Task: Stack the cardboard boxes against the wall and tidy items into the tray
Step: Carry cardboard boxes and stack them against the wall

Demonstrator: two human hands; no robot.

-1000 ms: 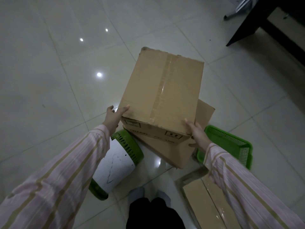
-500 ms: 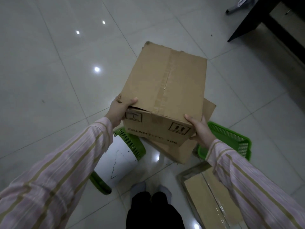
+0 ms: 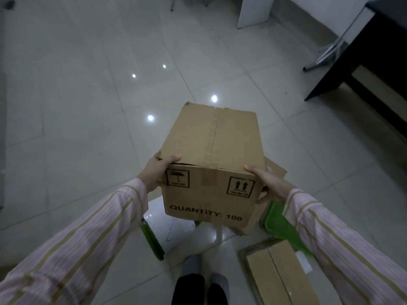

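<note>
I hold a taped cardboard box (image 3: 214, 150) printed "QUANTITY: 100" up off the floor, in the middle of the view. My left hand (image 3: 157, 170) grips its near left corner, thumb on top. My right hand (image 3: 267, 182) grips the near right corner the same way. A second cardboard box (image 3: 276, 170) lies on the floor behind it, mostly hidden. A third flat box (image 3: 279, 274) lies at the bottom right. The green tray (image 3: 279, 225) sits under my right forearm, partly covered.
A white bin with a green rim (image 3: 154, 238) lies tipped on the tiled floor under the held box. A dark table (image 3: 361, 69) stands at the right, a white furniture leg (image 3: 255, 12) at the top. My feet (image 3: 198, 287) show at the bottom.
The box has come up off the lower box and towards me, its printed front face now showing. My view has tilted up, bringing more floor and the far furniture into sight.
</note>
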